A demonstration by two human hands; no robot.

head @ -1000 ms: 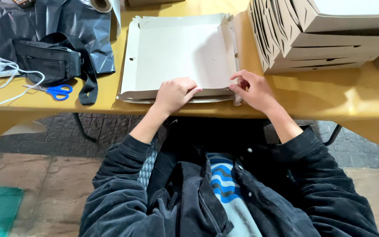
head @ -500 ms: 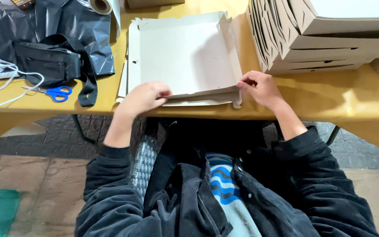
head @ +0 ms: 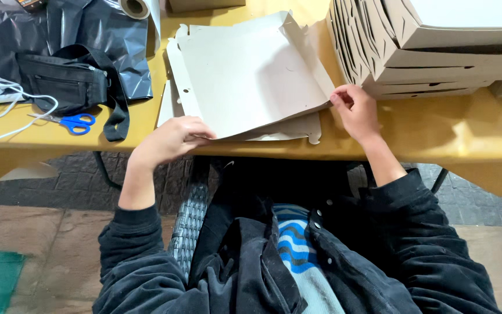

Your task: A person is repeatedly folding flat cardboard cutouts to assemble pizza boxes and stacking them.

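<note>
A flat grey cardboard box blank (head: 245,75) lies on top of a small pile of similar blanks at the near edge of the yellow table (head: 437,134). My left hand (head: 172,139) grips its near left corner, lifting the sheet off the pile. My right hand (head: 355,110) pinches the near right corner, where a side flap stands up. The sheet is tilted, its near edge raised above the blanks (head: 289,129) underneath.
A stack of folded cardboard boxes (head: 437,46) stands at the right back. On the left lie a black pouch with a strap (head: 65,84), blue-handled scissors (head: 74,122), a white cable (head: 1,99), black plastic sheeting (head: 100,35) and a tape roll (head: 135,7).
My left hand slid from the middle of the near edge to the left corner. Both hands have raised the top blank off the pile, and its side flaps now stand up.
</note>
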